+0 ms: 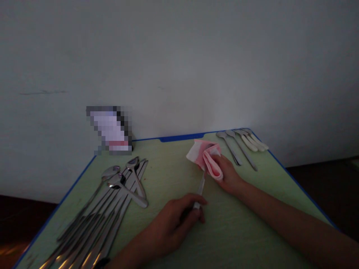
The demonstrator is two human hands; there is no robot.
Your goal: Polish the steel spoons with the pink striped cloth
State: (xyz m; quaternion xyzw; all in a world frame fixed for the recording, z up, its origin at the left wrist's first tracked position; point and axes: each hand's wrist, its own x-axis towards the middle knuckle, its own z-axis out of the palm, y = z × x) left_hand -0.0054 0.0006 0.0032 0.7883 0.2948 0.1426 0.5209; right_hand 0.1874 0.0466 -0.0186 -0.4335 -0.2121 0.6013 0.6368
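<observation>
My left hand is closed around the handle end of a metal spoon, low over the middle of the table. Its far end goes into a folded pink and white cloth, so the bowl is mostly hidden. My right hand grips that cloth, folded around the spoon's upper part. To the left of my left hand, several metal spoons lie across a group of long, shiny flat-handled utensils. Beyond my right hand, more spoons rest side by side, some with pale handles.
The light green table has a blue edge and stands against a grey-white wall. A blurred-out phone-like object leans at the back left corner. Dark floor shows on both sides.
</observation>
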